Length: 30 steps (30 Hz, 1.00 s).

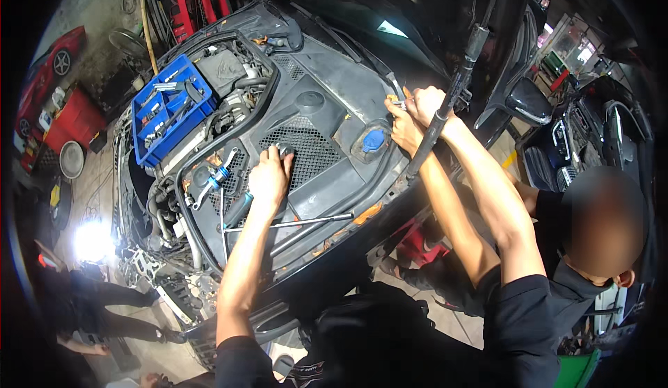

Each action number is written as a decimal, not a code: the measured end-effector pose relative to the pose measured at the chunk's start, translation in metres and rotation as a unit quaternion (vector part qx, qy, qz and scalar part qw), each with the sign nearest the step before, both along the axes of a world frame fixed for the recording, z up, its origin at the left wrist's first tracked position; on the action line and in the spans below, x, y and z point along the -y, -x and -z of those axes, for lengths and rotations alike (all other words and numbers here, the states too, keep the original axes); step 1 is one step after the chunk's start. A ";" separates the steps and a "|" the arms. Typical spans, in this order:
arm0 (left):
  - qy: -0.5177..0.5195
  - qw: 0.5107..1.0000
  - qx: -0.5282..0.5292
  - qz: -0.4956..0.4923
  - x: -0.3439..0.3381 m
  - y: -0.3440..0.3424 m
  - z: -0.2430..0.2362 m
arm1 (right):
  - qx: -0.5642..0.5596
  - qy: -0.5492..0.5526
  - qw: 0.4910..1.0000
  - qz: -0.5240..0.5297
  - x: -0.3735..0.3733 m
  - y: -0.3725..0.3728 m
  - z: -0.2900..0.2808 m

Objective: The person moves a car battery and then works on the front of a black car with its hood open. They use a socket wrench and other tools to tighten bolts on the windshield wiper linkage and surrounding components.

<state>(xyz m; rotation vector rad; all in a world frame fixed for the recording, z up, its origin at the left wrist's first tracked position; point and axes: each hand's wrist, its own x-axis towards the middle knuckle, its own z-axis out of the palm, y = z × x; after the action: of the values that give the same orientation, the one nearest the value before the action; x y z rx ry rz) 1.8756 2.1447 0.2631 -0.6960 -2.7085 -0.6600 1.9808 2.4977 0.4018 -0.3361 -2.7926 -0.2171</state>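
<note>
Head view looks down into the open engine bay of a dark car (pixel 327 75). The person's left hand (pixel 270 176) lies knuckles up on the black plastic engine cover (pixel 313 172), at the edge of its mesh panel (pixel 299 141). The fingers are bent down onto the cover beside a small shiny part; whether they have hold of anything I cannot tell. The person's right hand does not show.

Just below that hand a long thin metal rod (pixel 292 223) lies across the cover, and a blue-handled tool (pixel 219 177) rests among the hoses to its left. A round blue cap (pixel 374 140) sits on the cover to the right of the hand. A blue tray (pixel 167 106) full of tools stands on the far left side of the engine bay.

At the right a co-worker in a dark shirt reaches both hands (pixel 414 113) to the rear edge of the bay; they are close together and pinch a small part. A black strut (pixel 445 103) slants up past those hands.

Beyond the car, a bright work lamp (pixel 92 240) glares at the lower left, another person (pixel 90 304) stands near it, and a red car (pixel 52 61) is parked at the far left.
</note>
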 end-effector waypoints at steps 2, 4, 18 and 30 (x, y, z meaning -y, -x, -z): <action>-0.012 1.000 -0.012 -0.012 0.006 -0.002 -0.015 | 0.021 0.078 0.997 -0.010 0.009 0.013 0.003; -0.091 0.996 -0.027 0.007 0.006 -0.008 -0.042 | 0.006 0.226 0.974 -0.025 0.017 0.023 0.005; -0.312 0.819 0.373 0.304 -0.108 -0.031 -0.128 | -0.455 0.546 0.704 0.005 0.044 -0.056 0.000; -0.454 0.756 0.379 0.280 -0.227 -0.023 -0.088 | -0.406 0.525 0.746 0.061 0.013 -0.033 0.055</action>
<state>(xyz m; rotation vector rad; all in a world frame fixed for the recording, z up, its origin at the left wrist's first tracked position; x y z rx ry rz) 1.8983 2.3713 0.3514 -1.0781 -2.1343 -2.6372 2.0140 2.4847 0.3472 -0.6467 -1.7238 1.2222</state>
